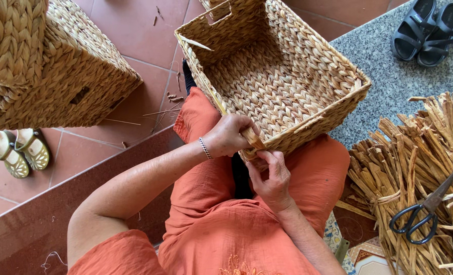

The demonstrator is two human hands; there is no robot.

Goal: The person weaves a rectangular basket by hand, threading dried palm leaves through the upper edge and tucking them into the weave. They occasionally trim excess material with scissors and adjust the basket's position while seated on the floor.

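Note:
A square woven straw basket [308, 66] rests tilted on my lap, its open side facing up. My left hand [227, 135], with a bracelet on the wrist, grips a flat dried straw strand [252, 137] at the basket's near corner. Just below it, my right hand [270, 175] pinches the woven rim at that same corner. Both hands touch the basket. I am wearing orange clothes.
Finished woven baskets [43, 66] stand at the left on the red tile floor. A bundle of dried straw [415, 168] lies at the right with black scissors [422, 211] on it. Yellow sandals [20, 150] sit at the left, black sandals [425, 30] at the top right.

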